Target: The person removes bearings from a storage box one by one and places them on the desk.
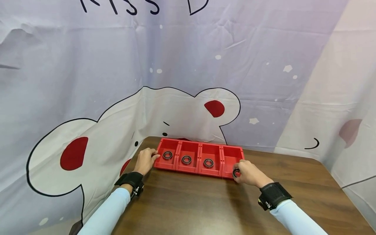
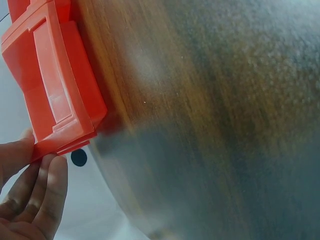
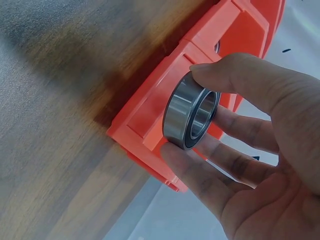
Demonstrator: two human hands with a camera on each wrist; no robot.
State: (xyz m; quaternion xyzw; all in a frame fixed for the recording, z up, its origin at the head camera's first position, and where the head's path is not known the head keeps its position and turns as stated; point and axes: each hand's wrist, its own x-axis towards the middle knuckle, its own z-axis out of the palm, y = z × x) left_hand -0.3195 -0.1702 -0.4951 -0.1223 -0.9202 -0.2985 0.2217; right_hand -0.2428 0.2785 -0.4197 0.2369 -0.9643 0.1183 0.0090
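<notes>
A row of joined red bins (image 1: 188,169) lies on the table, and three of its compartments each hold a ball bearing: one at the left (image 1: 167,155), one beside it (image 1: 186,159) and one further right (image 1: 208,163). My right hand (image 1: 249,173) pinches another bearing (image 3: 187,112) between thumb and fingers, tilted, at the front of the rightmost compartment. Its steel outer ring and dark seal show in the right wrist view. At the far left end, my left hand (image 1: 145,160) grips the bin's side rim (image 2: 62,145), thumb inside and fingers outside.
The brown wooden table (image 1: 194,202) extends in front of the bins and off to the right. Right behind them hangs a printed cloth (image 1: 182,65) that also falls along the table's left side. Black straps (image 1: 274,195) circle both wrists.
</notes>
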